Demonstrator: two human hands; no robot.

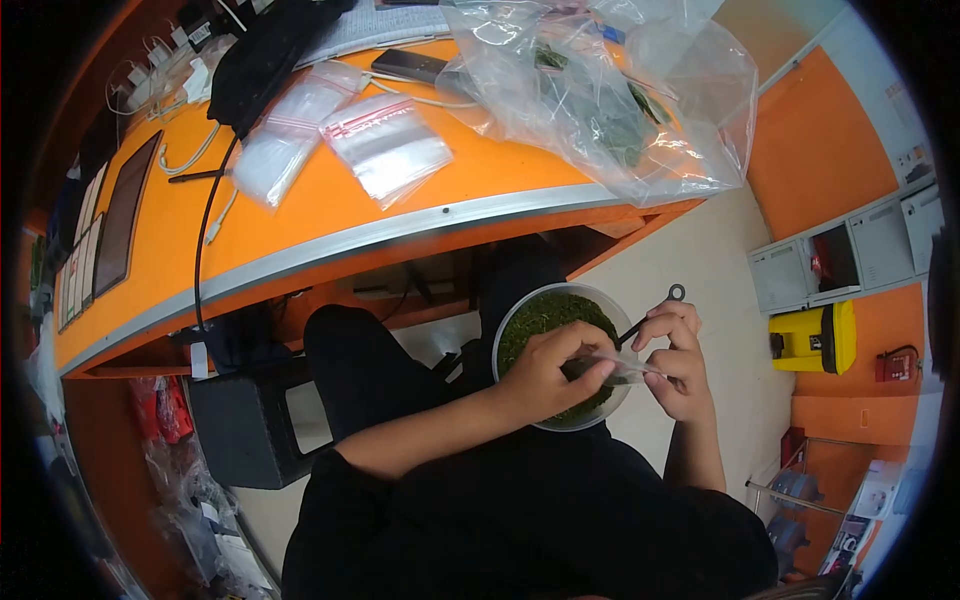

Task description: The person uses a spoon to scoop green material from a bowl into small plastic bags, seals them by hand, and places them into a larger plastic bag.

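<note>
A round tub (497, 352) of green dried leaf bits (535, 318) sits at my lap. Above it, my left hand (558, 372) is closed on a small clear plastic bag (632, 368) with something dark or green inside. My right hand (676, 362) pinches the other end of this bag. A thin black-handled tool (634, 331) with a ring at its end (677, 292) is also held in my right hand; its other end is hidden behind the bag and fingers.
On the orange table (330, 225) lie stacks of zip bags (388, 148), a large clear bag (610, 110) with green contents, a black phone (408, 66), cables and a tablet (128, 215). A black box (245, 425) stands below, at left. A yellow case (812, 338) is at right.
</note>
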